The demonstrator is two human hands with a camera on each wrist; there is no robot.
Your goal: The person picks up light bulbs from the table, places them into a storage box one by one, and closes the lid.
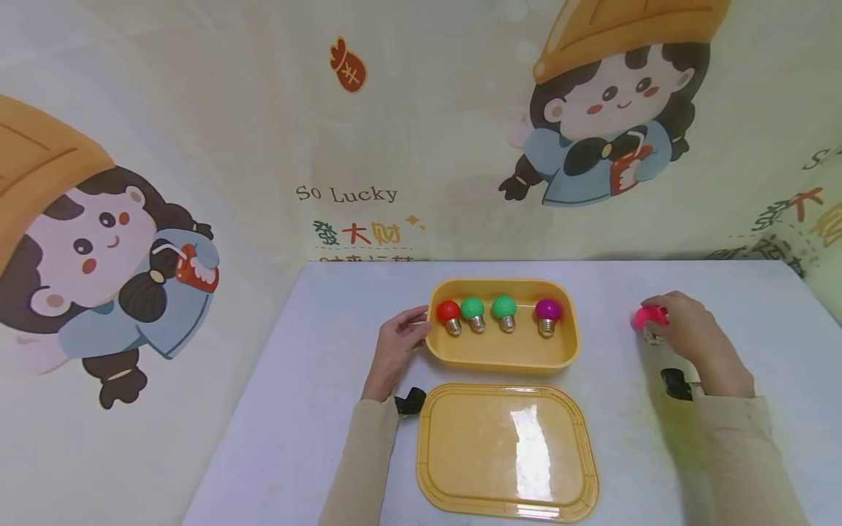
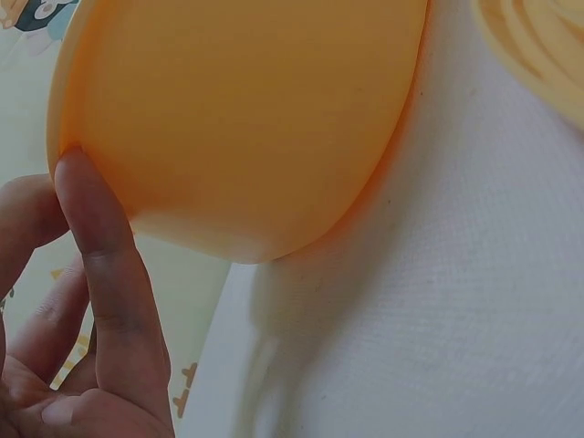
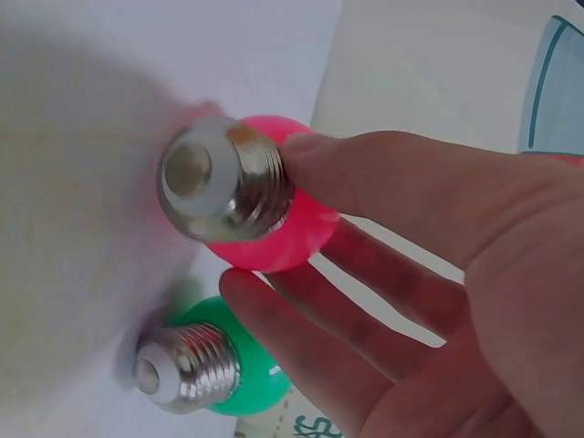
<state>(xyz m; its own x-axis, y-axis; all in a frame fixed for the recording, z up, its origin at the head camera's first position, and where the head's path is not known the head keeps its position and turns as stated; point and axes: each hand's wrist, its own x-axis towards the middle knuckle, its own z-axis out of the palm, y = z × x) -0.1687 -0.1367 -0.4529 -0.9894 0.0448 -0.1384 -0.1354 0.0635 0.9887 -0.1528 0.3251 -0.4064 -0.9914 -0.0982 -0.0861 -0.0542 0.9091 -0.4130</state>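
Observation:
A yellow plastic box (image 1: 503,358) holds several small light bulbs: a red bulb (image 1: 449,312), two green ones, of which one is a green bulb (image 1: 504,307), and a purple bulb (image 1: 549,310). My left hand (image 1: 397,346) is at the box's left end, and its fingertips touch the outer wall (image 2: 246,119). Over to the right, my right hand (image 1: 699,332) pinches a pink bulb (image 3: 306,224) between thumb and fingers, its metal base turned towards me. Just beside that bulb, another green bulb (image 3: 251,365) shows in the right wrist view; the hand hides it from the head view.
A flat yellow lid (image 1: 470,453) lies in front of the box on the white table (image 1: 296,438). Behind the table's back edge hangs a printed cloth (image 1: 434,131) with cartoon figures. Dark wrist straps sit at both of my cuffs.

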